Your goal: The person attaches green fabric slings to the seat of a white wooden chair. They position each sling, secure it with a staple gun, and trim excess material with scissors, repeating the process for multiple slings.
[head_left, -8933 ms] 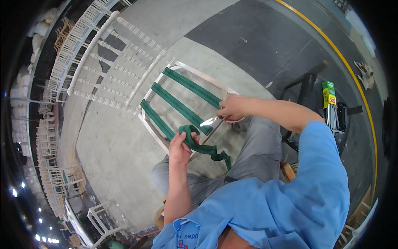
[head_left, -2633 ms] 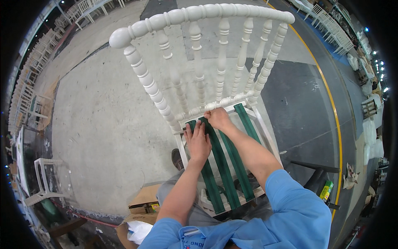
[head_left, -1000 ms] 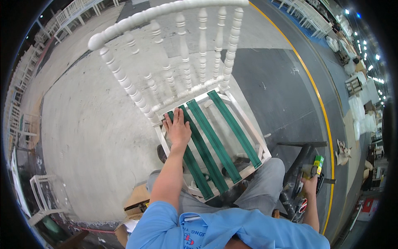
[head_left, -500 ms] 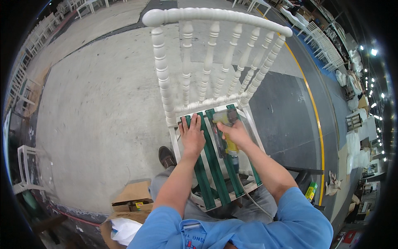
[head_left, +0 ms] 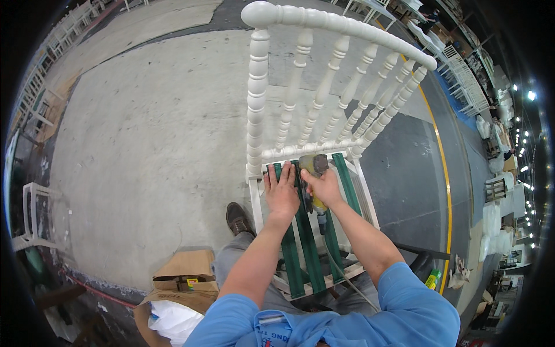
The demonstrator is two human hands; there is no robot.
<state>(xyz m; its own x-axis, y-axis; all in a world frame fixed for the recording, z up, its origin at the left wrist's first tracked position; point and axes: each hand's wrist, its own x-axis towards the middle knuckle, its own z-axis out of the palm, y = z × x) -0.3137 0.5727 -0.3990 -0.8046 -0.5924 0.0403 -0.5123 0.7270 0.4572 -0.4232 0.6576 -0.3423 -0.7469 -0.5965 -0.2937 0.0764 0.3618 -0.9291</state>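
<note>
A white chair (head_left: pixel 257 110) with turned spindles in its backrest stands in front of me, its seat frame towards me. Several green strips (head_left: pixel 347 185) run from back to front across the seat. My left hand (head_left: pixel 283 195) lies flat on the left strips near the back rail, fingers spread and holding nothing. My right hand (head_left: pixel 325 188) is wrapped round the handle of a yellow air stapler or nail gun (head_left: pixel 315 164); its exact kind is unclear. The tool's nose points down beside my left fingertips, over a strip near the back rail. Its contact point is hidden.
An air hose (head_left: pixel 340 267) trails from the tool towards my lap. An open cardboard box (head_left: pixel 185 267) with white material sits at lower left. A white chair frame (head_left: pixel 36 217) stands far left. A green-yellow can (head_left: pixel 432 279) is at right, near a yellow floor line (head_left: pixel 444 173).
The chair and both hands appear shifted right in the view. The tool has moved left across the strips, closer to my left hand, which still presses flat.
</note>
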